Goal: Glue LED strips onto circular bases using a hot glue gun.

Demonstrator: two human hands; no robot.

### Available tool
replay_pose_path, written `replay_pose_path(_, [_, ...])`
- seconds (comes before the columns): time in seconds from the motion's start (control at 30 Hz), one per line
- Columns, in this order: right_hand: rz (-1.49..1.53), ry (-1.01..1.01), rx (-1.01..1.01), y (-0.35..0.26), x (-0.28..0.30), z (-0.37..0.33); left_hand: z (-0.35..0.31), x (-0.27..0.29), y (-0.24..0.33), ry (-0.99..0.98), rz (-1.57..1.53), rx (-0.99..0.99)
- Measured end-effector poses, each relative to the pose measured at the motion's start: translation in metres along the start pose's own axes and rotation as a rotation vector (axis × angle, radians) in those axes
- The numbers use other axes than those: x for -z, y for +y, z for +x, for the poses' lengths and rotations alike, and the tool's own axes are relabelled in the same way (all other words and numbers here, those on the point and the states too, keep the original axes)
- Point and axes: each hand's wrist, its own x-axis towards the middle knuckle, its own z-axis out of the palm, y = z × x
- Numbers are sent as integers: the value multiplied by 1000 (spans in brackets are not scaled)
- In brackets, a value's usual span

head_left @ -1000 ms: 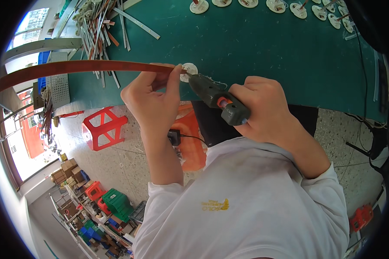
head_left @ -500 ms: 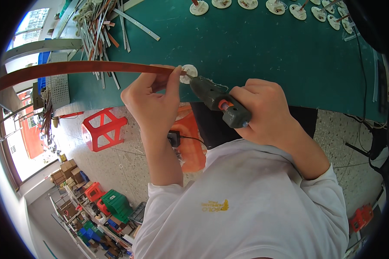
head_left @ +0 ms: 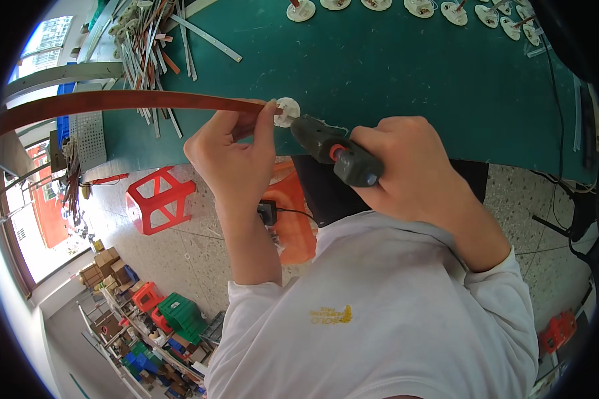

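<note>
A small white disc (head_left: 287, 110) sits at the end of a long reddish-brown strip (head_left: 133, 102), held just above the near edge of a green table (head_left: 393, 66). The strip runs from the disc far out to the person's left, curving slightly with the lens. The left hand (head_left: 236, 156) pinches the strip close to the disc, thumb and fingers closed on it. The right hand (head_left: 412, 169) is wrapped firmly around a dark glue gun (head_left: 333, 149) with an orange band, and the gun's tip touches the disc from the right side.

The two hands are close together, in front of the person's chest. The person wears a white shirt (head_left: 379, 319) with a small yellow mark on the front.

On the table's far left lies a loose pile of strips and sticks (head_left: 150, 40), pale and brown. Along the far edge is a row of more white discs (head_left: 446, 10), well apart from the hands.

Below the table, on a speckled floor (head_left: 199, 246), stands a red plastic stool (head_left: 158, 199). An orange object (head_left: 293, 219) lies beside a small black plug (head_left: 267, 213) with a cord. Further left are coloured crates (head_left: 173, 312) and cardboard boxes (head_left: 110, 263).
</note>
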Motion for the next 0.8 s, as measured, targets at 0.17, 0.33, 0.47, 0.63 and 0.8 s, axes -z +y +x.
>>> replay_pose_path(0.17, [196, 97, -42, 11, 45, -4, -1, 4, -2, -3, 10, -9])
replay_pose_path(0.33, [211, 269, -175, 60, 62, -31, 0, 5, -4, -66, 15, 12])
replay_pose_path(0.47, [609, 221, -310, 89, 65, -52, 9, 9, 2, -124, -39, 32])
replay_pose_path(0.63, [743, 316, -197, 92, 64, -54, 9, 12, 14, -184, 61, -5])
replay_pose_path(0.8, [546, 298, -189, 81, 63, -41, 9, 7, 14, -145, 80, 6])
